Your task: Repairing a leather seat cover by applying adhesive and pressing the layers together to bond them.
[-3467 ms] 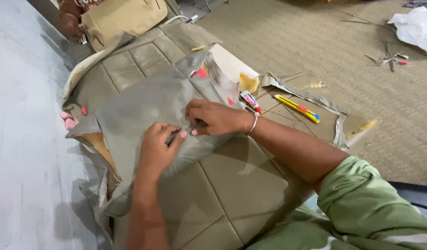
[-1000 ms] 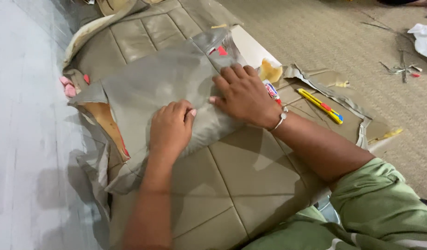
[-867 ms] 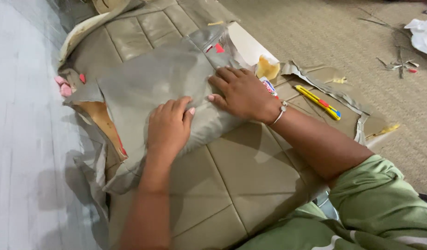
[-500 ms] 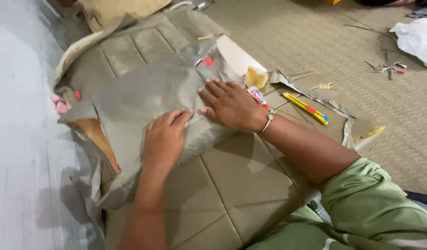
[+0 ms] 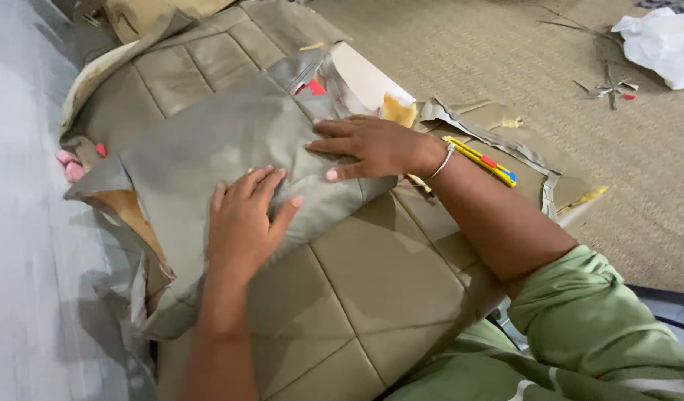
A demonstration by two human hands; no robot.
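Both the left hand [image 5: 245, 219] and right hand [image 5: 371, 145] lay open, flat on the grey leather sheet [image 5: 208, 148]; smoothing evenly outward from the palms would likely suit.

Bright, even daylight, seemingly from the left. Soft shadows beneath the forearms and fabric folds. Pale floor [image 5: 23, 245] at left nearly washed out. Slight softness overall; no strong glare.

No labels, signs or screens show; a crumpled white bag [image 5: 665, 44], perhaps packaging, lies top right.
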